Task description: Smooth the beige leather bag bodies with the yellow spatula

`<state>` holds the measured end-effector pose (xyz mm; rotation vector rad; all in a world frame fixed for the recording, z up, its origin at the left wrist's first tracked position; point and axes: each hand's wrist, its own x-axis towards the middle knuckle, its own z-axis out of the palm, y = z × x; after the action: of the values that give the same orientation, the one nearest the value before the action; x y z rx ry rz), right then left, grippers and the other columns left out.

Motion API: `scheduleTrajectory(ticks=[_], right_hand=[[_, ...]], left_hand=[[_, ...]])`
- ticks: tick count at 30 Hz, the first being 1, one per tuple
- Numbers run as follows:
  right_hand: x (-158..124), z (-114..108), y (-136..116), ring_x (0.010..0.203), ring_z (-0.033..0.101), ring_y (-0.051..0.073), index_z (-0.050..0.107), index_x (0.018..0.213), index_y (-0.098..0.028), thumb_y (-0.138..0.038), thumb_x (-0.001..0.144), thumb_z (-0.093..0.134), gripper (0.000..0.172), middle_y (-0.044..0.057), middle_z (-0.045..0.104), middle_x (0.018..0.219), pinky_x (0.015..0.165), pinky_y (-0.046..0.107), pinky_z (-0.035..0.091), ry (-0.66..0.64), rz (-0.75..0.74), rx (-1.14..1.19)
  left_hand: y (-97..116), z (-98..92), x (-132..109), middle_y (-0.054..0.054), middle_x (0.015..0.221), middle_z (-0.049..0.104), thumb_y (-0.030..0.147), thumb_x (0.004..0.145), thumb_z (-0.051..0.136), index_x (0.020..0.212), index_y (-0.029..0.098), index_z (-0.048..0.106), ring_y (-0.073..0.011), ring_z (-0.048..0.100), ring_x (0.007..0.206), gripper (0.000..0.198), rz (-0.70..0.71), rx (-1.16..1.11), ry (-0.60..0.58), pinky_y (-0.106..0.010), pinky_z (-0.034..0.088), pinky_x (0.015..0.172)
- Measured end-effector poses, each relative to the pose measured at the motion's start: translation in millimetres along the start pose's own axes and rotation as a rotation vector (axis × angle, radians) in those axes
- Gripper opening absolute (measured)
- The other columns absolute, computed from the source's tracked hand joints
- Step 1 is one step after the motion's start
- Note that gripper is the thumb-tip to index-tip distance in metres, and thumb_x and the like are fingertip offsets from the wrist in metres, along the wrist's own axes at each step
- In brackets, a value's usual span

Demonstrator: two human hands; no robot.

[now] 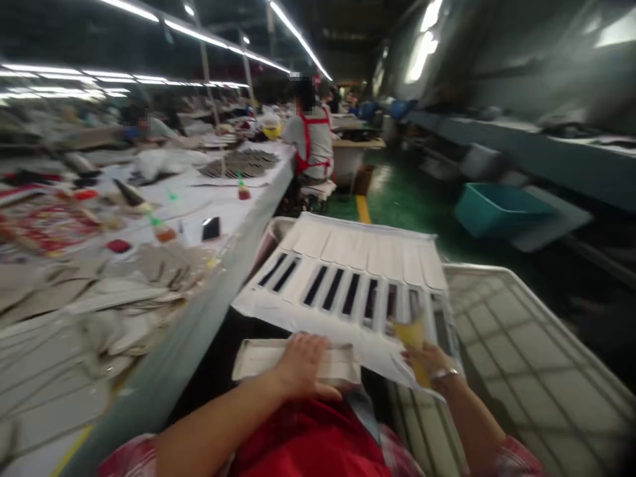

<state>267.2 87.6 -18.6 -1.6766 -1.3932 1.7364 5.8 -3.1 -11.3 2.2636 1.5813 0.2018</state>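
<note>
Left hand [303, 364] flat on small tray [258, 361]; right hand [430, 361] gripping yellow piece [412, 334] at slotted sheet [342, 285].

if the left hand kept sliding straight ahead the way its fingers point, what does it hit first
Probably the white slotted sheet: the left hand lies on a small stack of white pieces, fingers pointing towards it. Depth is blurred, so it might pass underneath.

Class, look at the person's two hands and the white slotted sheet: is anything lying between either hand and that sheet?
Nothing visible does. The left hand rests flat on a small white stack at the near edge of the white slotted sheet. The right hand holds a yellow piece right at the sheet's near right corner.
</note>
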Motion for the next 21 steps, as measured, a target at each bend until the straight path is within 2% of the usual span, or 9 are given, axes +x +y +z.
scheduleTrajectory(ticks=[2, 4, 8, 10, 12, 14, 17, 19, 21], right_hand=[[-30.3, -24.7, 32.0, 0.051, 0.053, 0.011, 0.049, 0.077, -0.017, -0.044, 0.079, 0.058, 0.028, 0.0, 0.055, 0.063, 0.048, 0.024, 0.045, 0.096, 0.031, 0.069], [-50.6, -26.9, 41.1, 0.041, 0.049, 0.011, 0.043, 0.076, -0.02, -0.055, 0.074, 0.056, 0.038, -0.003, 0.052, 0.054, 0.04, 0.023, 0.04, 0.03, 0.026, 0.102], [-60.0, -3.8, 21.6, 0.029, 0.043, 0.011, 0.043, 0.088, -0.021, -0.062, 0.081, 0.034, 0.043, -0.006, 0.047, 0.043, 0.031, 0.021, 0.033, -0.293, 0.16, -0.118], [-53.1, 5.7, 8.3, 0.029, 0.044, 0.012, 0.047, 0.087, -0.02, -0.057, 0.084, 0.032, 0.041, -0.004, 0.048, 0.044, 0.032, 0.021, 0.034, -0.374, 0.18, -0.324], [-42.1, 10.6, -3.4, 0.034, 0.049, 0.012, 0.052, 0.086, -0.019, -0.053, 0.085, 0.034, 0.039, -0.001, 0.053, 0.049, 0.037, 0.023, 0.038, -0.414, 0.124, -0.534], [-30.0, 13.5, -14.2, 0.045, 0.057, 0.014, 0.057, 0.084, -0.018, -0.049, 0.084, 0.039, 0.036, 0.002, 0.061, 0.059, 0.045, 0.024, 0.042, -0.375, 0.018, -0.779], [-13.0, 21.5, -29.3, 0.078, 0.064, 0.021, 0.063, 0.084, -0.017, -0.04, 0.085, 0.041, 0.032, 0.01, 0.067, 0.083, 0.064, 0.028, 0.046, -0.18, -0.103, -1.049], [-3.0, 30.6, -37.6, 0.091, 0.061, 0.026, 0.064, 0.087, -0.015, -0.036, 0.088, 0.034, 0.037, 0.014, 0.066, 0.093, 0.072, 0.033, 0.045, -0.086, -0.116, -1.101], [5.6, 40.5, -43.3, 0.093, 0.061, 0.028, 0.065, 0.09, -0.014, -0.035, 0.091, 0.026, 0.044, 0.017, 0.066, 0.095, 0.074, 0.037, 0.044, -0.056, -0.108, -1.115]], left_hand=[[-0.8, 3.2, 4.2, -0.018, 0.124, 0.048, 0.064, 0.059, 0.063, 0.126, 0.011, 0.04, -0.033, 0.043, 0.113, 0.089, 0.027, 0.038, 0.007, -0.047, 0.026, 0.101], [2.9, 3.5, 7.5, -0.02, 0.123, 0.048, 0.058, 0.061, 0.063, 0.125, 0.008, 0.04, -0.0335, 0.043, 0.113, 0.084, 0.034, 0.091, -0.027, -0.047, 0.027, 0.1], [12.0, 1.3, 13.9, -0.02, 0.12, 0.05, 0.05, 0.059, 0.065, 0.125, 0.006, 0.04, -0.0338, 0.045, 0.11, 0.083, 0.05, 0.143, -0.135, -0.045, 0.031, 0.096], [11.5, -1.5, 19.8, -0.019, 0.12, 0.051, 0.05, 0.058, 0.066, 0.126, 0.008, 0.04, -0.0328, 0.046, 0.109, 0.085, 0.065, 0.107, -0.186, -0.044, 0.032, 0.097], [7.2, -8.0, 29.0, -0.018, 0.123, 0.049, 0.055, 0.055, 0.067, 0.128, 0.01, 0.039, -0.0329, 0.045, 0.11, 0.09, 0.074, 0.009, -0.257, -0.044, 0.032, 0.097], [0.0, -18.7, 42.3, -0.015, 0.125, 0.049, 0.059, 0.056, 0.066, 0.128, 0.014, 0.039, -0.0319, 0.046, 0.111, 0.089, 0.085, -0.172, -0.392, -0.042, 0.033, 0.096], [-13.2, -35.3, 66.8, -0.008, 0.122, 0.054, 0.053, 0.068, 0.061, 0.125, 0.02, 0.045, -0.0264, 0.049, 0.11, 0.069, 0.118, -0.57, -0.684, -0.035, 0.035, 0.095], [-21.5, -40.2, 81.2, -0.005, 0.122, 0.055, 0.047, 0.075, 0.056, 0.123, 0.019, 0.049, -0.0235, 0.049, 0.111, 0.055, 0.094, -0.843, -0.851, -0.032, 0.034, 0.097], [-27.8, -37.5, 90.6, -0.004, 0.122, 0.056, 0.042, 0.079, 0.053, 0.121, 0.018, 0.052, -0.0227, 0.048, 0.113, 0.048, 0.034, -1.056, -0.945, -0.032, 0.033, 0.098]])
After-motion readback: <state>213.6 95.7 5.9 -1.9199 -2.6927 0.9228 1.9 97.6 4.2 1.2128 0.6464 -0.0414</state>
